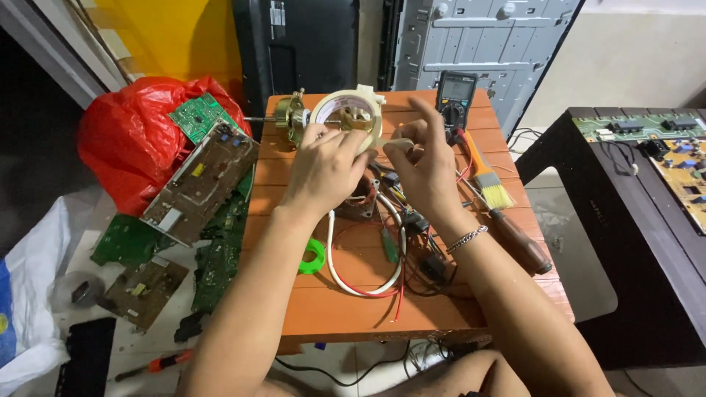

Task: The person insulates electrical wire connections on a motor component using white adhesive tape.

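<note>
Two bare forearms reached up from the bottom of the head view over a small orange wooden table (331, 316), and nearest the person lay a loop of white cable and red wires (368, 283) beside a green ring (314, 257). Further in, the left hand (323, 165) was clenched around the lower rim of a roll of pale tape (347, 114), held up on edge just above the tabletop near its far end. The right hand (426, 165) sat beside it, thumb and forefinger pinched on what looked like the loose tape end — the strip itself was too thin to make out clearly. Such a roll was judged light and stiff at its core, sticky along the free end, and best gripped by the rim while the tail is pulled. A copper-wound motor part (362, 200) was largely hidden behind the hands. To the right lay a paintbrush (487, 176) and a brown-handled tool (521, 242); at the far edge stood a multimeter (456, 95) and a brass-coloured motor piece (290, 114) — partly covered by the roll. Off to the left, circuit boards (198, 184) leaned on a red plastic bag (140, 132).
</note>
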